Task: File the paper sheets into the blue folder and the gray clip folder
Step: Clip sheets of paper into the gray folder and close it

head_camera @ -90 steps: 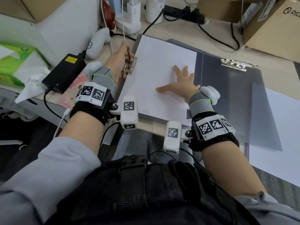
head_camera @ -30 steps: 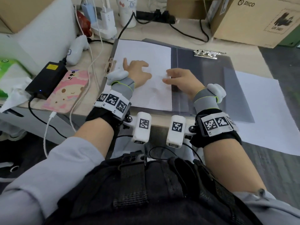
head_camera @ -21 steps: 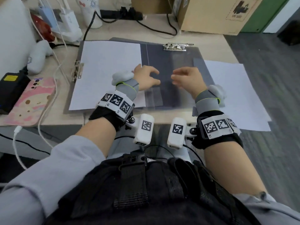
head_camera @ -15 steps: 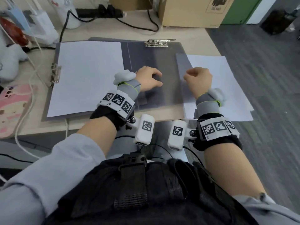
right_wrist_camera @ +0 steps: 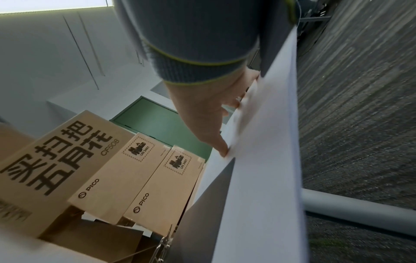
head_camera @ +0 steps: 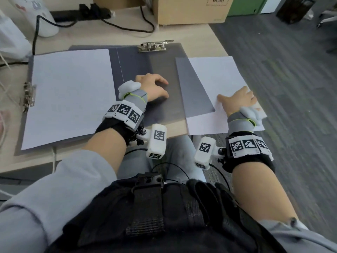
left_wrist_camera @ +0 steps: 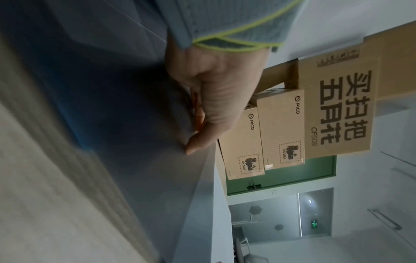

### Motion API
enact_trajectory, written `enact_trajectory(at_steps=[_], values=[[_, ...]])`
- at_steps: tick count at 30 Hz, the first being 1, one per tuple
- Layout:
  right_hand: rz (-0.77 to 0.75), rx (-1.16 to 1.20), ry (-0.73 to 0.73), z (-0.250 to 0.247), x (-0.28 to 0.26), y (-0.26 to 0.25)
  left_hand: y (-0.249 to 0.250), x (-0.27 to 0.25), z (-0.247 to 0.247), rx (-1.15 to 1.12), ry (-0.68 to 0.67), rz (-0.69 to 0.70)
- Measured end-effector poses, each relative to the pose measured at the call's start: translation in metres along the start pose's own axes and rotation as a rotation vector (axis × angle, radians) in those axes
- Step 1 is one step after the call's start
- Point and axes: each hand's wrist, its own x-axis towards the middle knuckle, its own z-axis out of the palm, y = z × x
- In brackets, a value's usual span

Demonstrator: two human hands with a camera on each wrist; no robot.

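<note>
Nearest the camera, the person's 2 forearms reach out over the front edge of the worktop (head_camera: 197,33), each wrist wrapped in a band of black-and-white markers.

The left hand (head_camera: 155,87) rests on the dark right-hand panel of the open gray clip folder (head_camera: 164,70), just past its near edge; its fingers (left_wrist_camera: 200,140) are bent loosely, tips touching the panel, with nothing gripped.

At about 3 o'clock from it, the right hand (head_camera: 238,98) lies on the loose paper sheets (head_camera: 218,73), which overhang the worktop's right edge above the gray carpet (head_camera: 291,88). Its fingers (right_wrist_camera: 221,149) are fairly straight and press down on the top sheet near its right border; the thumb points toward 9 o'clock. The sheets' left part sits under a translucent gray flap (head_camera: 193,92) at the folder's right side.

At 9 o'clock from the left hand, a filed sheet (head_camera: 71,95) covers the folder's left panel, with a metal clip (head_camera: 29,95) on its left edge. Farther, at 12 o'clock, a second metal clip (head_camera: 155,45) sits on the top edge of the right panel.

Beyond the folder lie a black cable (head_camera: 127,28), a black power strip (head_camera: 87,11), a white cup (head_camera: 40,17) and stacked cardboard boxes (head_camera: 189,10). A folder that is plainly blue cannot be made out.
</note>
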Motion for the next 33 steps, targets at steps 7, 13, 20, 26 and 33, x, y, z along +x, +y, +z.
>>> enact_trajectory(at_steps=[7,13,20,26,33], values=[[0.013,0.174,0.017,-0.015,0.013,0.005,-0.003,0.004,0.001,-0.043,-0.009,0.002],[-0.065,0.356,0.119,-0.021,0.001,0.002,-0.005,0.003,0.0,-0.047,-0.001,0.016],[-0.199,0.498,0.394,-0.044,-0.015,-0.031,-0.007,0.003,0.0,-0.036,-0.004,0.017],[-0.498,0.627,0.565,-0.063,-0.028,-0.059,-0.009,0.008,-0.001,-0.071,-0.034,0.022],[-0.596,0.844,0.64,-0.091,-0.039,-0.093,0.0,0.016,-0.028,-0.523,-0.068,0.018]])
